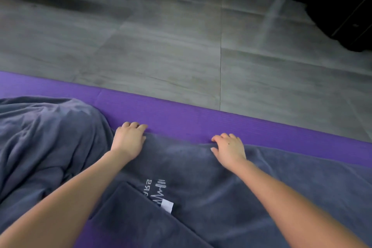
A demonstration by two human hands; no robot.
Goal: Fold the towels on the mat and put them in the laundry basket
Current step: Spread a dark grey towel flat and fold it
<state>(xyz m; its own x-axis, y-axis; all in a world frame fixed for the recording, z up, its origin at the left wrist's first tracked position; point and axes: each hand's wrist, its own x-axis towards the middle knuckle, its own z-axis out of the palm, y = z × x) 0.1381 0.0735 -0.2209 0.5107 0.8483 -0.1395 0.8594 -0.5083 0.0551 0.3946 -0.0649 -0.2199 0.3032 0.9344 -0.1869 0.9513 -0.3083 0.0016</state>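
Your left hand [128, 141] and right hand [229, 148] both sit on the far edge of the grey towel [201, 177], a little apart from each other. The towel lies spread across the purple mat [201, 125]. On the left hand the fingers [132, 125] curl over that edge, with the tips down on the mat and the thumb lying on the cloth. The right hand's fingers [225, 136] are bent round the same edge, the thumb pressed on top, so each hand is clamped on the towel's hem.

A white stitched logo [155, 189] and a white label [168, 206] show on the towel between your forearms, next to a turned-over flap of the same cloth. A second towel [40, 137], crumpled and also grey, lies heaped on the mat just left of your left hand, touching the spread one.

Beyond the mat is the grey tiled floor [181, 36], with dark equipment [342, 6] at its far side.
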